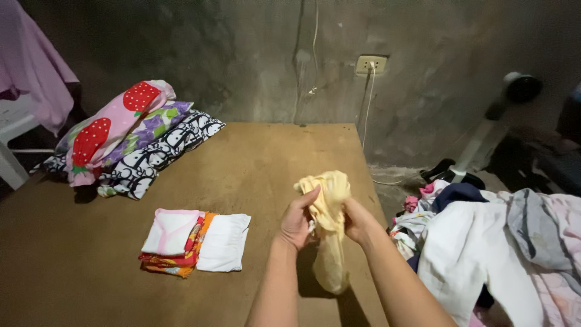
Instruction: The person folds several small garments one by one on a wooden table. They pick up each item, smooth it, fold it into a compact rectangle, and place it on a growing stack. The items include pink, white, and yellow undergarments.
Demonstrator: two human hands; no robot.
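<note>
Both of my hands grip a pale yellow garment [330, 242] above the right part of a brown wooden board [254, 163]. My left hand [298, 219] pinches its bunched top from the left, and my right hand [357, 219] holds it from the right. The cloth's lower end hangs down between my forearms, just over the board. A small stack of folded clothes [193, 241], white, pink and orange-red, lies on the board to the left of my hands.
Several patterned pillows [127, 136] are piled at the board's back left. A heap of unfolded laundry [490, 242] lies to the right. A wall socket [370, 63] with a cable sits on the grey wall; a standing fan [496, 118] is behind the heap.
</note>
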